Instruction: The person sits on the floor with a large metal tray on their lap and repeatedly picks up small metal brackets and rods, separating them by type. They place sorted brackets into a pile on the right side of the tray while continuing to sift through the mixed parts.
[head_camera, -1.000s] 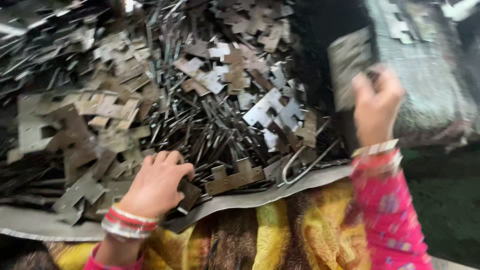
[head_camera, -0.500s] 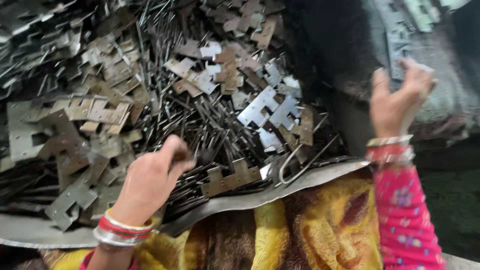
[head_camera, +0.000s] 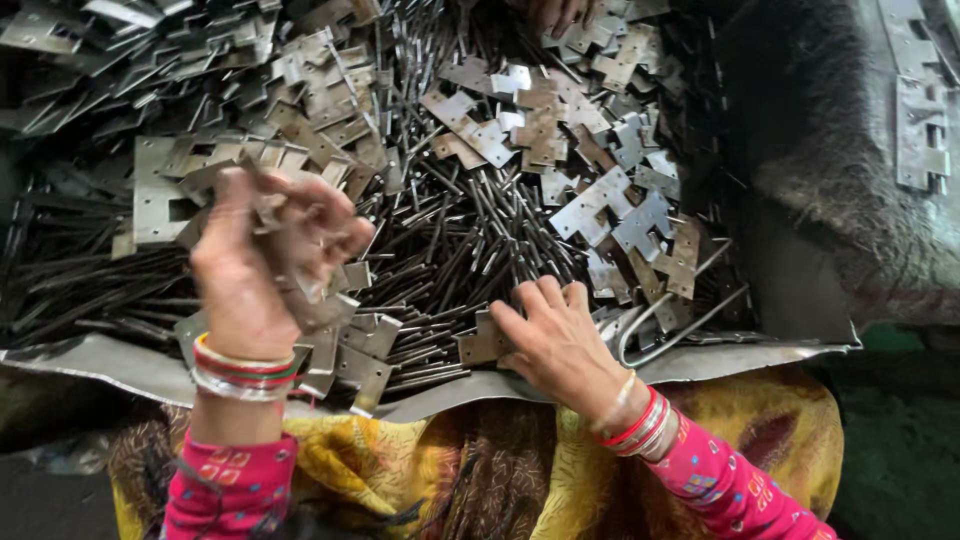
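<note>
Head view: left hand (head_camera: 262, 262) clutches hinge plate (head_camera: 300, 270), raised.

No packages, labels, signs or screens are being shown anywhere in this view, honestly nothing printed or boxed is being picked up by the camera at all
</note>
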